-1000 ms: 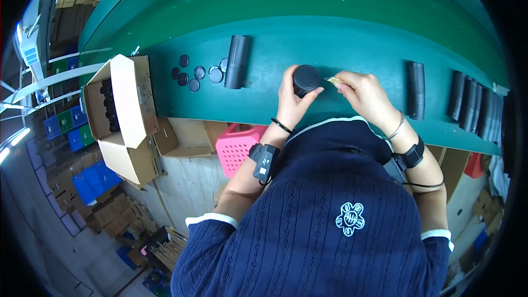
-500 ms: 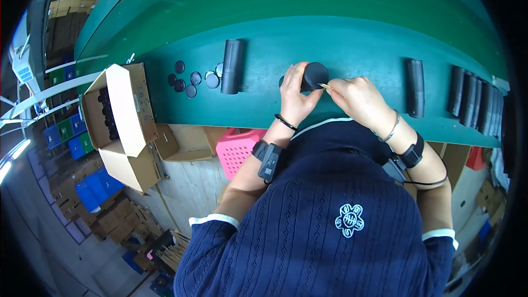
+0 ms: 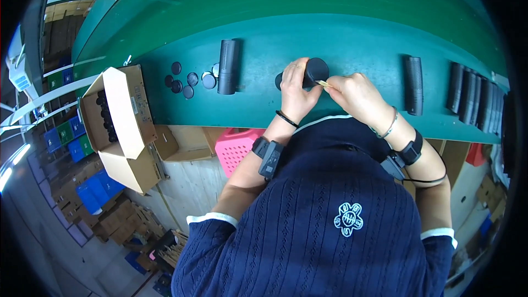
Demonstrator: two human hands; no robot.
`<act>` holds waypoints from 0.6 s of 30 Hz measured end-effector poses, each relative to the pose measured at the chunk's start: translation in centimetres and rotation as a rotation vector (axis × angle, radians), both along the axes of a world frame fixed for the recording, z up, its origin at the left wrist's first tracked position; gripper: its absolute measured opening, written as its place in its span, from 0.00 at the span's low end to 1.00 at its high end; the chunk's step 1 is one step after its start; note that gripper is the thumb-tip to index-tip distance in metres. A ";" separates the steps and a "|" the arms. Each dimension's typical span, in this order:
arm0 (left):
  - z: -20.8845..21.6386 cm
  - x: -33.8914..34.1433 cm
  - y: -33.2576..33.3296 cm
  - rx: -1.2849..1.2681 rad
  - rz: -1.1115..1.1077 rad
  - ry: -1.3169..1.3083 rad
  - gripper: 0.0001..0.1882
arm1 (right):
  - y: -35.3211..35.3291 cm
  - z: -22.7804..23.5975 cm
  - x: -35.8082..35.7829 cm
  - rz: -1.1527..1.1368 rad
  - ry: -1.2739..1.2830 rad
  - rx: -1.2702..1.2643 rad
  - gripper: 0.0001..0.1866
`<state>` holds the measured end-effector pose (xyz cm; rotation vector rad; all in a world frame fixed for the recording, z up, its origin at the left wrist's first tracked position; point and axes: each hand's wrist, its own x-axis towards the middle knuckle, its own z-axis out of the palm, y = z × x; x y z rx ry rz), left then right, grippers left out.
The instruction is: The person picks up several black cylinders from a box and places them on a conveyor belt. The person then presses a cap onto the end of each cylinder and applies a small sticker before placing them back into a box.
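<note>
My left hand (image 3: 297,94) is closed around a black cylinder (image 3: 317,69), held tilted with its round end facing up and to the right. The cylinder's other end pokes out past the left side of my fingers. Between the fingertips of my right hand (image 3: 357,94) is a thin, pale yellowish stick (image 3: 323,83), its tip against the rim of the cylinder's round end. What the tip does there is too small to make out. Left of my hands, another black cylinder (image 3: 228,67) lies on the green table beside several round black caps (image 3: 192,78).
A single black cylinder (image 3: 414,85) lies to the right, with a row of several more (image 3: 469,96) at the far right. An open cardboard box (image 3: 129,113) holding dark parts stands at the table's left end. Below the edge is a pink plastic stool (image 3: 234,148).
Both hands keep their grips and stay close together. The cylinder's round end has tilted slightly up, and the stick's tip has shifted a little along its rim.
</note>
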<state>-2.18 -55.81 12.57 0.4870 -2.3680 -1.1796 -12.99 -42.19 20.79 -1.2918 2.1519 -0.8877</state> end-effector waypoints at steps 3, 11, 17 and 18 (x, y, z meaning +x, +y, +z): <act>-0.2 -0.1 0.0 -0.010 -0.008 0.020 0.31 | -0.1 0.1 0.1 -0.006 -0.009 -0.001 0.06; -0.3 -0.3 0.1 -0.097 0.008 0.047 0.28 | 0.0 -0.2 0.0 0.005 0.009 0.030 0.06; -0.4 -0.4 0.3 -0.040 -0.009 0.037 0.31 | -0.1 -0.1 -0.1 -0.010 0.002 0.028 0.06; -0.4 -0.5 0.3 -0.043 -0.013 0.036 0.31 | 0.0 -0.2 -0.1 -0.009 0.002 0.028 0.06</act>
